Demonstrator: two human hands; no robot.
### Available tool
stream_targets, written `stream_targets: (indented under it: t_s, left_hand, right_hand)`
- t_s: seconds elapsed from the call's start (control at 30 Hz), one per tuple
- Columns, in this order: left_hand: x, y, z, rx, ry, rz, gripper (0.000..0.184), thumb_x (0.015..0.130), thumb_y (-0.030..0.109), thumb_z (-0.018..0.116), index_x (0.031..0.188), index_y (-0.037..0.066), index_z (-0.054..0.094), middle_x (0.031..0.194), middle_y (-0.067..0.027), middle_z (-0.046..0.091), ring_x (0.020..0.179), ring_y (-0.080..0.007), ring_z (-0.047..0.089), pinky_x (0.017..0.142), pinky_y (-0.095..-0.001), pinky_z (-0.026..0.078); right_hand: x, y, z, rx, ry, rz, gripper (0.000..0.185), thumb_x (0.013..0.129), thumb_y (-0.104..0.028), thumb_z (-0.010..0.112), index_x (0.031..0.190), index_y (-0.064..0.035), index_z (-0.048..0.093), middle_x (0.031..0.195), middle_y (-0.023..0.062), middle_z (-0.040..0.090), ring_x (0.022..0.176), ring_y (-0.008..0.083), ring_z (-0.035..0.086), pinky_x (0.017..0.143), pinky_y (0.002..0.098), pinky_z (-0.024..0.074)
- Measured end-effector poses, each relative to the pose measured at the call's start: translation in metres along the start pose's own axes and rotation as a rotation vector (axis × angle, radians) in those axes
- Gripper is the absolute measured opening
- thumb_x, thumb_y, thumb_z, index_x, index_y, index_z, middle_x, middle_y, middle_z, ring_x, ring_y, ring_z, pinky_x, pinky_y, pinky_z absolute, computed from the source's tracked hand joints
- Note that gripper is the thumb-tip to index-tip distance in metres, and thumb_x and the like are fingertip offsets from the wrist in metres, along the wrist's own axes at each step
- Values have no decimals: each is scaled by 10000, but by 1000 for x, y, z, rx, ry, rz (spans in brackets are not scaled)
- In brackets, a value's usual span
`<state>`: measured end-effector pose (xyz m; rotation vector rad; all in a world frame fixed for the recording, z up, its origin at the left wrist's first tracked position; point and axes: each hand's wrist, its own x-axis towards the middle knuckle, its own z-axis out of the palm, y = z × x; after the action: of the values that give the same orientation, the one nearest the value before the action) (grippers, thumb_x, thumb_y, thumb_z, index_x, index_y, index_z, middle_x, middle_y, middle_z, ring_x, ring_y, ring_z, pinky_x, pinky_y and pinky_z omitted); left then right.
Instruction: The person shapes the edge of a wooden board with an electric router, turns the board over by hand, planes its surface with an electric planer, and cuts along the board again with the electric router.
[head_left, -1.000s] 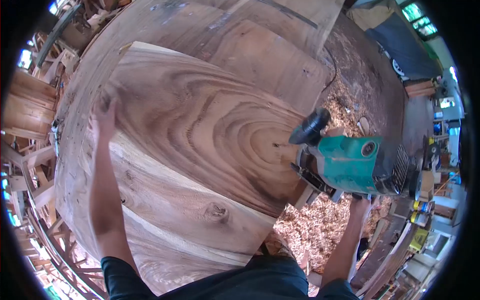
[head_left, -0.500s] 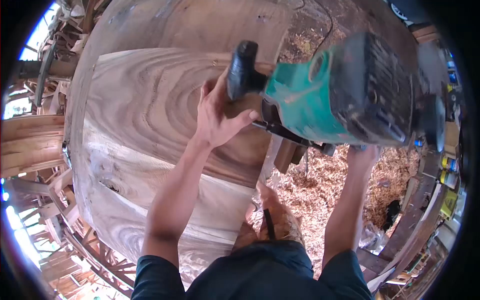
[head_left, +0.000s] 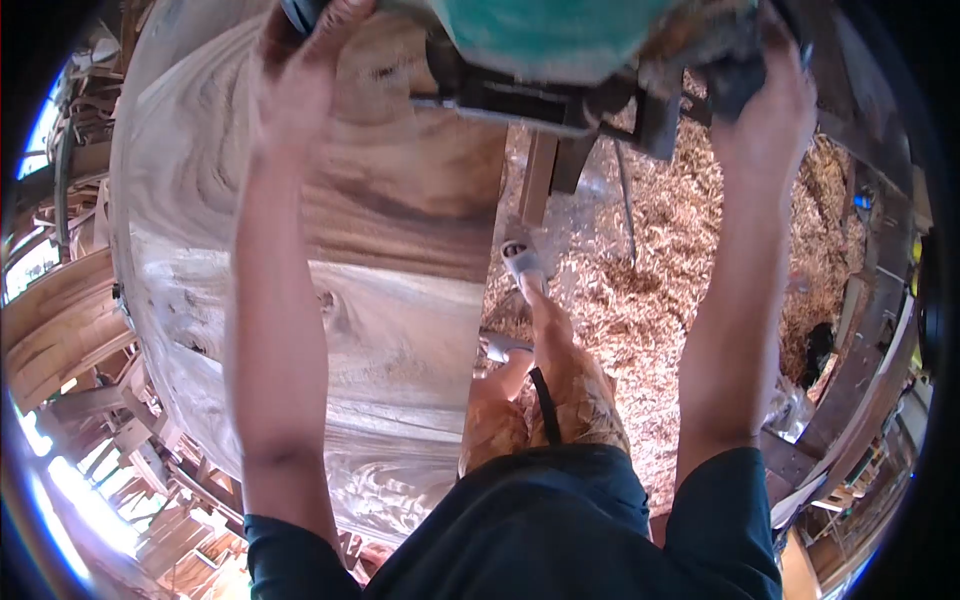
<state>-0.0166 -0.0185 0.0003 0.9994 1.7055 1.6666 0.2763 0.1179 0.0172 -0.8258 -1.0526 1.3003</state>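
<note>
A green and black power tool [head_left: 550, 40] spans the top edge of the view, partly cut off, above the right end of a wooden slab. My left hand [head_left: 310, 65] is wrapped round its black front knob at the upper left. At its other side my right hand [head_left: 780, 100] grips the black rear handle. Below the tool lies the slab [head_left: 400, 200] with dark curving grain, and nearer my body is a paler slab [head_left: 400, 350].
Wood shavings [head_left: 650, 280] cover the floor right of the slabs, round my sandalled feet [head_left: 522, 262]. Scrap wood [head_left: 90, 410] is piled at the left. Beams [head_left: 870, 300] and a plastic bag [head_left: 790, 408] are at the right.
My left hand has moved from the slab's far left to the tool's front knob. The tool appears higher and larger, and the view has tilted down toward my feet.
</note>
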Motion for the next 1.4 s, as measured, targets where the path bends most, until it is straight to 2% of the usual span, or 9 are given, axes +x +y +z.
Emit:
stream_targets:
  t_s: [0.13,0.27,0.3,0.43,0.53,0.67,0.87,1.03,1.4]
  left_hand:
    - [-19,5,28,7,165,138,475,964,350,624,1216,-53,633,1002,-147,697,944,-179,662,841,-308,517]
    - [-63,-3,20,608,-10,181,557,1008,334,586,1372,-77,499,1250,-201,636,1157,-297,619,1005,-421,474]
    - [-72,-4,23,535,-125,348,662,984,393,586,1414,-91,444,1370,-255,553,1291,-356,523,1109,-466,365]
    - [-77,10,33,993,-263,300,853,941,561,552,1472,-80,369,1477,-300,424,1418,-408,348,1191,-473,185]
    - [-75,6,45,1119,-169,233,862,930,552,567,1494,-59,340,1476,-295,423,1422,-422,337,1190,-490,200]
    - [-67,-25,38,1157,-72,422,791,961,623,500,1444,-2,468,1370,-184,572,1306,-319,511,1133,-431,303]
    - [-67,-17,42,1080,-155,278,843,960,669,391,1512,32,368,1426,-237,510,1432,-341,348,1169,-490,177]
    - [-65,-16,41,1039,-169,245,800,959,626,442,1502,42,378,1410,-197,538,1411,-326,380,1167,-493,167]
    - [-53,-24,43,1048,-143,306,628,951,571,477,1359,94,496,1268,-156,596,1287,-337,483,1101,-519,243]
  right_hand:
    - [-20,-13,18,83,-269,-91,334,957,-263,573,1194,-32,613,964,75,686,811,158,657,707,301,522]
    - [-30,-19,15,84,-432,-157,326,1016,-295,512,1218,-51,587,950,40,672,782,115,646,697,281,532]
    - [-33,-20,13,88,-463,-163,319,1015,-295,514,1207,-52,590,935,33,668,771,109,642,686,278,531]
    - [-33,-20,28,-40,-287,-180,315,1011,-310,528,1194,-62,594,895,18,651,736,95,623,638,257,522]
    - [-45,-26,41,-154,-122,-132,307,1011,-310,539,1186,-65,598,876,22,643,725,99,617,613,251,518]
    - [-34,-20,24,-2,-251,-130,292,990,-303,584,1154,-63,609,847,36,635,715,112,618,597,263,514]
    - [-15,-13,5,20,-263,104,324,927,-319,675,1124,-67,618,842,34,627,721,127,614,593,280,493]
    - [-48,-47,50,-67,45,112,302,891,-276,685,1066,-42,610,821,43,609,690,123,581,576,275,466]
    - [-50,-46,40,-486,60,-7,77,809,-81,596,842,-25,555,679,18,518,569,103,476,494,310,367]
